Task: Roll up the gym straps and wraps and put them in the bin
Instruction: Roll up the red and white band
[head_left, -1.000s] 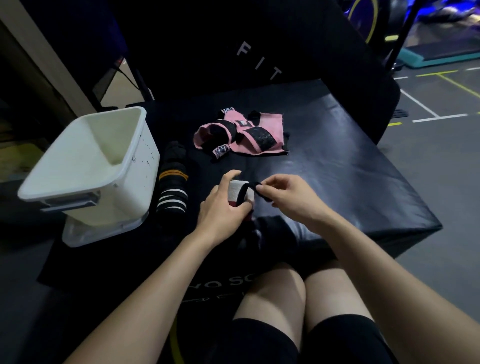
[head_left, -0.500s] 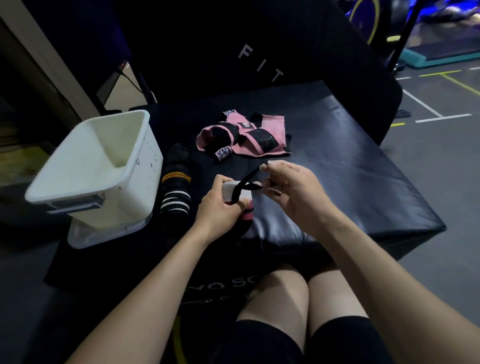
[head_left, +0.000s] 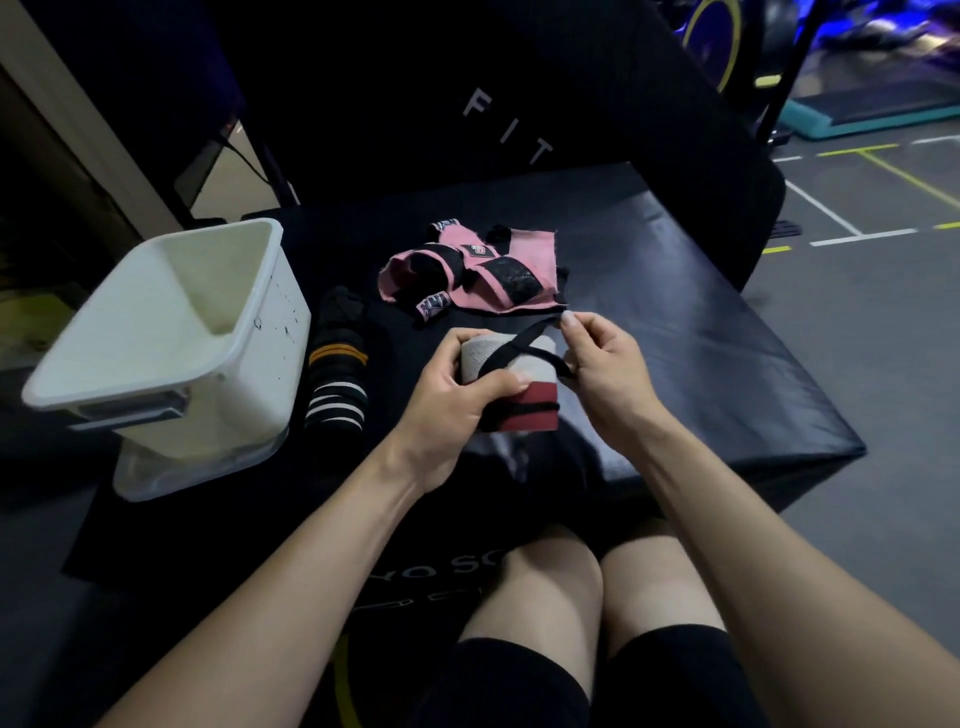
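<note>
Left hand (head_left: 451, 396) curled round a rolled wrap (head_left: 511, 382), right hand (head_left: 605, 364) pinching its black strap (head_left: 524, 340) taut across, pink wraps (head_left: 475, 273) behind the roll, white bin (head_left: 171, 338) left of it

At centre frame, the left hand (head_left: 451, 396) gripped a rolled grey-and-red wrap (head_left: 511, 384) while the right hand (head_left: 605, 366) pinched its black strap (head_left: 524, 340); a white bin (head_left: 171, 332) sat at left.

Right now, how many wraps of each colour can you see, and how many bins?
Pink and black wraps, loose on the pad: at least 2, tangled, so the exact count is unclear
Black striped wraps, beside the bin: 1
Grey and red wraps, held in both hands: 1
White bins: 1
Total: 5 things at least
</note>
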